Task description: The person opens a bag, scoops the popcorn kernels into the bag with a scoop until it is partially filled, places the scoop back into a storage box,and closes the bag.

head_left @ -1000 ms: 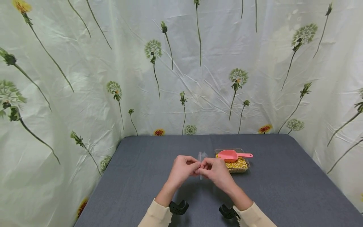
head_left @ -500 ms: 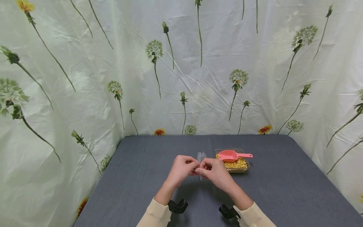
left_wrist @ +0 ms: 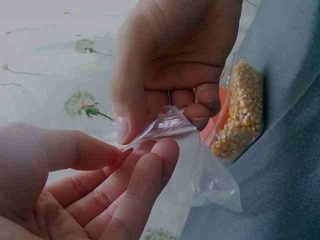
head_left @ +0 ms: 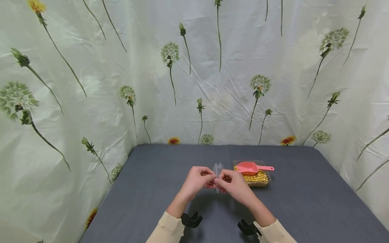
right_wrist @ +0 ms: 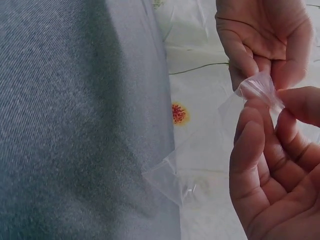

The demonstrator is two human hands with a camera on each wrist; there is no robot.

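Note:
Between my hands, above the table, is a small clear plastic zip bag (head_left: 218,166). My left hand (head_left: 197,181) pinches its upper edge between thumb and index finger. Close beside it, the right hand (head_left: 234,183) pinches the same edge. In the left wrist view the bag (left_wrist: 212,182) hangs down from the gathered, creased edge, and no contents show in it. The right wrist view has the bag's lower corner (right_wrist: 162,180) dangling free, with the other fingers of the right hand (right_wrist: 277,185) loosely bent behind the edge.
A clear rectangular container (head_left: 258,184) of yellow corn kernels stands on the grey cloth-covered table (head_left: 152,189), just beyond the right hand. On the kernels lies a pink scoop (head_left: 247,167), handle pointing right over the rim. A flower-printed curtain (head_left: 194,67) hangs behind.
The right hand's fingertips have shifted slightly right along the bag's edge, away from the left hand's. Both hands keep their pinch. The head view has turned slightly left.

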